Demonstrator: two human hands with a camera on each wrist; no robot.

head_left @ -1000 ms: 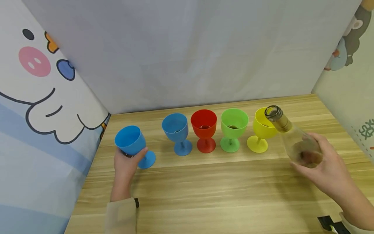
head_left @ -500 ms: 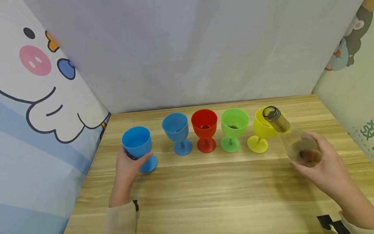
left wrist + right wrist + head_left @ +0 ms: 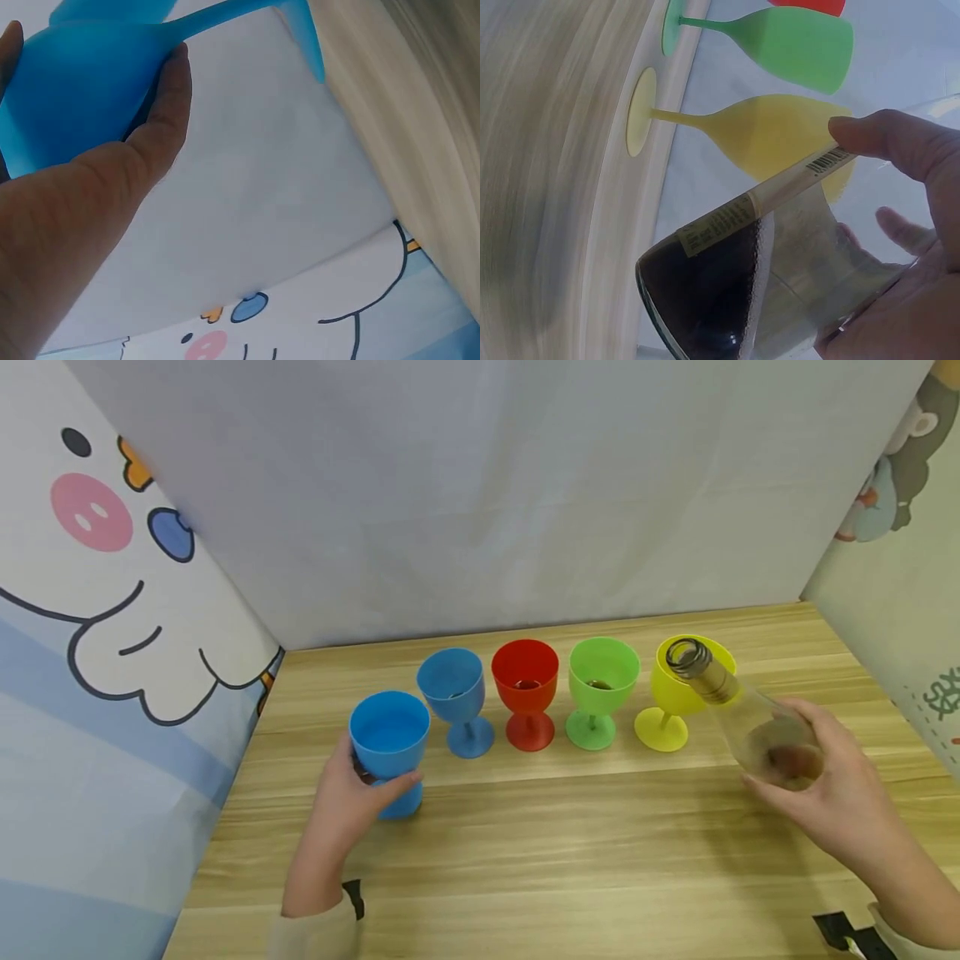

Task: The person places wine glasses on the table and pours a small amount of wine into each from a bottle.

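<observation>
My left hand [image 3: 348,806] grips a bright blue plastic goblet [image 3: 390,743] round its bowl, thumb across the front. Its foot [image 3: 302,37] is close over the table in the left wrist view. On the right, my right hand [image 3: 840,777] holds a clear glass bottle [image 3: 750,722], tilted with its open neck toward the upper left. Dark liquid [image 3: 705,292] lies in the bottle's lower end, and a narrow label strip [image 3: 724,225] runs along its side. The bottle's neck overlaps the yellow goblet [image 3: 678,693] in the head view.
Left of the yellow goblet stand a green goblet [image 3: 602,681], a red goblet [image 3: 525,681] and a second blue goblet [image 3: 452,685], all upright in a row. A little dark liquid shows inside the red and green ones. A grey backdrop [image 3: 465,510] rises behind the wooden table [image 3: 570,860].
My left hand has carried the blue goblet rightward and a little nearer to me, close to the row; it now stands straighter. The bottle's neck has tipped slightly left.
</observation>
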